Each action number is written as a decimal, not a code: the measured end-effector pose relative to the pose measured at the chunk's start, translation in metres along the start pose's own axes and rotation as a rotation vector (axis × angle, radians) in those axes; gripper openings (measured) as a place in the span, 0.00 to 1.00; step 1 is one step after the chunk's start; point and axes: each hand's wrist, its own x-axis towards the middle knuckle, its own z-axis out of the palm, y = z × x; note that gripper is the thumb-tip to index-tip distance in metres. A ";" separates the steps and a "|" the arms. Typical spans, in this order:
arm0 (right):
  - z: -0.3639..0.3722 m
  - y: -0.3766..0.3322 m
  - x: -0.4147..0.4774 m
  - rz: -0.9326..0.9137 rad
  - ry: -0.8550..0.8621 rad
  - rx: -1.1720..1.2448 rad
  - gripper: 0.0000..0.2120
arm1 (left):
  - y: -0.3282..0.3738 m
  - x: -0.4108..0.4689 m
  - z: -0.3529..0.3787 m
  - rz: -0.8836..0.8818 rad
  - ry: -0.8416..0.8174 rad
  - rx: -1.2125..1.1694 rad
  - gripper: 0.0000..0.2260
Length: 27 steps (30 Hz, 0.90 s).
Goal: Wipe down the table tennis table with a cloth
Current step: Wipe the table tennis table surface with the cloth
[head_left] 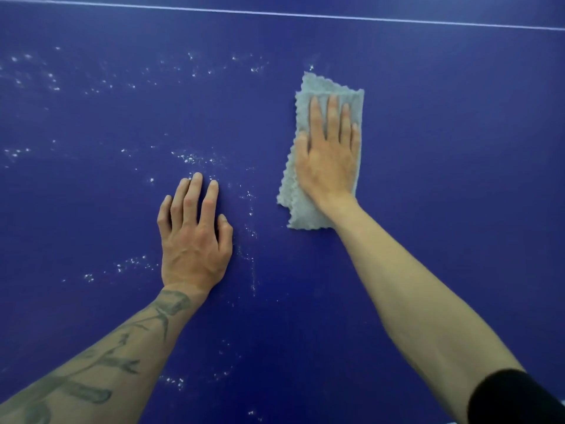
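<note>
Right hand (328, 154) flat on grey cloth (319, 84), left hand (192, 240) flat (fingers straight) on table (443, 142)

Both arms extended forward, palms down. The left grip (192, 237) sits nearer, fingers slightly spread and a little arched, forearm bare and tattooed. The right grip (328, 154) lies farther out, flat, fingers straight and close together; forearm bare, dark sleeve (516, 396) at the elbow.

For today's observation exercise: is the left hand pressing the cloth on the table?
No, the right hand lies flat on the grey cloth, while the left hand rests directly on the blue table.
</note>
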 end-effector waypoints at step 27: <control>-0.007 0.008 0.069 -0.089 0.002 -0.040 0.32 | -0.001 0.002 0.001 -0.004 -0.007 0.008 0.24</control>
